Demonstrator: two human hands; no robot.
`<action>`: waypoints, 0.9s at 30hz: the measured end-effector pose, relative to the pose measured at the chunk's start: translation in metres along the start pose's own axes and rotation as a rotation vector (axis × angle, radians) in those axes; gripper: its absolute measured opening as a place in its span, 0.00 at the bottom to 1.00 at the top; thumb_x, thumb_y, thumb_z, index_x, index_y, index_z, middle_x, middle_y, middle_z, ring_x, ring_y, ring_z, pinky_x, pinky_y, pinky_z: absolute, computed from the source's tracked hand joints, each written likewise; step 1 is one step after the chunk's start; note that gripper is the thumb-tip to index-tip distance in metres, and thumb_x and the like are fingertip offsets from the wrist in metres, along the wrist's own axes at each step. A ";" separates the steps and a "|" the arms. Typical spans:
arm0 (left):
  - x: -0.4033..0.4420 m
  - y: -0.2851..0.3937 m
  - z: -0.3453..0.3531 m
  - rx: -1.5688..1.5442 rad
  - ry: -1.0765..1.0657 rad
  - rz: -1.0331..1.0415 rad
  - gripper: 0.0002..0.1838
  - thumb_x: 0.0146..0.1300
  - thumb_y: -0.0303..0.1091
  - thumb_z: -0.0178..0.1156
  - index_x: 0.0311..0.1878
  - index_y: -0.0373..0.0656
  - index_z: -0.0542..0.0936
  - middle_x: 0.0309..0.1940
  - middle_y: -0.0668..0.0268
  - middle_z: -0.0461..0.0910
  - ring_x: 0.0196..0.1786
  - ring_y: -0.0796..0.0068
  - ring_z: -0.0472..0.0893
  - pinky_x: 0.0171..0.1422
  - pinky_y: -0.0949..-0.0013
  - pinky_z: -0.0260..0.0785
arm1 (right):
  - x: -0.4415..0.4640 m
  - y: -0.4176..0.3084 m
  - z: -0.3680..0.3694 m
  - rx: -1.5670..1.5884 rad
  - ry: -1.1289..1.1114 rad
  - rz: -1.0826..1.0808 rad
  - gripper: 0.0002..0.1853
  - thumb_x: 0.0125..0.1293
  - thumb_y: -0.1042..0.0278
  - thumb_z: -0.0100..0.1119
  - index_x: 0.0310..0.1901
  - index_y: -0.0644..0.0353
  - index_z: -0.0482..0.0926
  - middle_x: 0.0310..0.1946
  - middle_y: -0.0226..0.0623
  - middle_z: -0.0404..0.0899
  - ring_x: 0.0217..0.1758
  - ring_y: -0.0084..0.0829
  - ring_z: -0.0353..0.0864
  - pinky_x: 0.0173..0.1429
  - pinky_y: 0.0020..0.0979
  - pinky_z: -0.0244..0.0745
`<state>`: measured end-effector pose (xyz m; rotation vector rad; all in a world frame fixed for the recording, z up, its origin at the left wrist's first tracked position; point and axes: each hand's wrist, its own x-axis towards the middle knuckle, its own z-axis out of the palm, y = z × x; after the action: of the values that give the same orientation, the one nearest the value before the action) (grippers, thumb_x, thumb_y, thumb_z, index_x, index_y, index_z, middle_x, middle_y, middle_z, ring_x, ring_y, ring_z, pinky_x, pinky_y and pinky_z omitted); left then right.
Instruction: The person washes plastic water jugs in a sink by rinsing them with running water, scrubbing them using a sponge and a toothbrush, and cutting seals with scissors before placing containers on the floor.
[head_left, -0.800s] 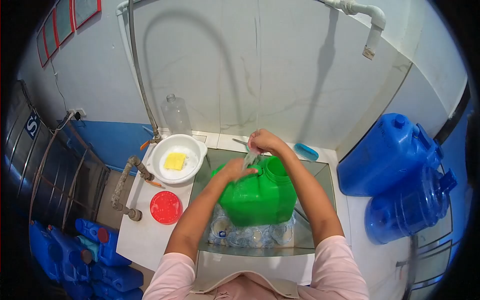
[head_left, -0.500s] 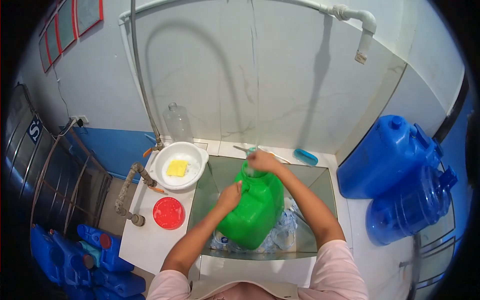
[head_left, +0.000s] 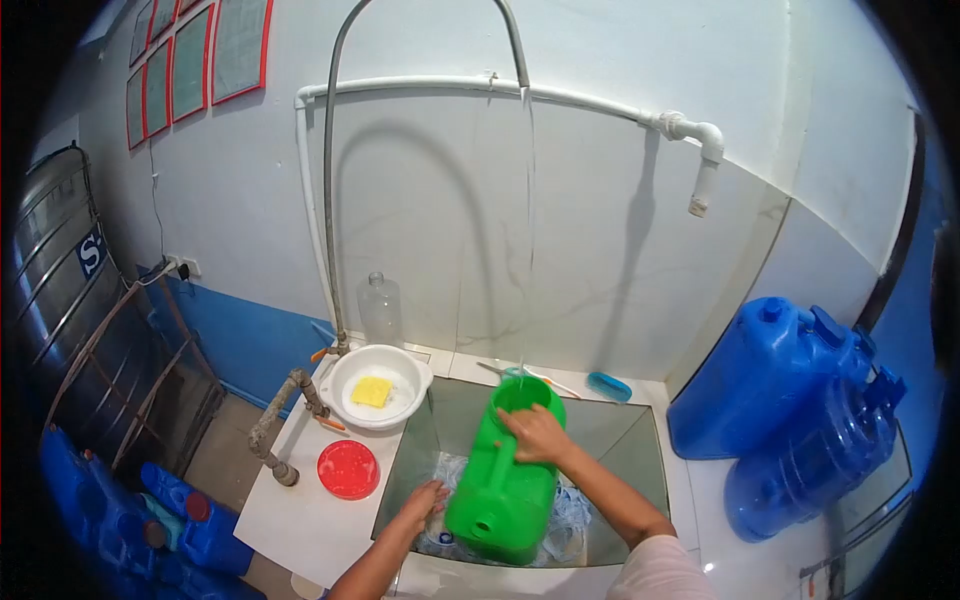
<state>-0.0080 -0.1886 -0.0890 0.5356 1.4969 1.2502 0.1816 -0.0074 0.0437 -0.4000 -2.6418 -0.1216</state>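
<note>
A large green jug (head_left: 530, 495) is held tilted over the sink (head_left: 660, 485), its wide mouth toward the wall. My right hand (head_left: 535, 433) is wrapped round the jug's handle near the mouth. A thin stream of water (head_left: 530, 220) falls from the curved metal spout (head_left: 519, 60) to the jug's mouth. Just left of the jug, my left hand (head_left: 428, 500) has its fingers stretched out and seems to hold nothing; whether it touches the jug I cannot tell. Clear crumpled plastic items (head_left: 567, 520) lie in the sink beneath.
Left of the sink stand a white basin (head_left: 420, 388) with a yellow sponge (head_left: 371, 391) and a red round lid (head_left: 348, 470). A clear bottle (head_left: 380, 310) is behind them. A blue brush (head_left: 609, 387) lies on the back ledge. Blue containers (head_left: 745, 380) stand at right.
The view has tipped up, showing the spout. My left hand has let go of the jug and moved down left. My right hand has gone from the mouth to the handle, and the jug has turned.
</note>
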 end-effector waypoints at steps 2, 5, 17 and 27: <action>-0.006 -0.010 -0.018 -0.088 -0.071 -0.233 0.19 0.67 0.44 0.44 0.48 0.40 0.74 0.38 0.65 0.80 0.34 0.79 0.78 0.31 0.78 0.66 | 0.044 -0.005 -0.034 -0.039 0.089 -0.009 0.28 0.47 0.55 0.61 0.50 0.60 0.75 0.28 0.41 0.78 0.32 0.40 0.78 0.36 0.40 0.67; 0.013 -0.034 -0.038 -0.229 -0.106 -0.248 0.19 0.67 0.45 0.44 0.49 0.39 0.73 0.35 0.67 0.80 0.29 0.78 0.78 0.25 0.80 0.64 | 0.118 0.001 -0.120 -0.032 0.308 0.039 0.25 0.48 0.52 0.62 0.46 0.58 0.79 0.30 0.43 0.80 0.30 0.44 0.79 0.35 0.40 0.72; -0.185 0.068 -0.075 -0.585 -0.132 0.018 0.29 0.65 0.56 0.43 0.57 0.42 0.69 0.49 0.60 0.76 0.49 0.68 0.78 0.49 0.61 0.75 | 0.182 0.002 -0.162 0.045 0.103 0.520 0.20 0.46 0.50 0.60 0.27 0.63 0.82 0.29 0.55 0.79 0.36 0.53 0.79 0.40 0.45 0.75; -0.196 0.045 -0.066 -0.790 -0.018 0.055 0.27 0.66 0.53 0.46 0.60 0.44 0.68 0.50 0.66 0.76 0.50 0.68 0.77 0.55 0.66 0.71 | 0.172 0.008 -0.159 -0.045 0.077 0.611 0.23 0.45 0.51 0.59 0.29 0.68 0.81 0.31 0.56 0.79 0.35 0.53 0.80 0.41 0.44 0.75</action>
<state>-0.0139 -0.3643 0.0283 0.0566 0.8609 1.7314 0.1060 0.0201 0.2641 -1.1634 -2.3264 0.0016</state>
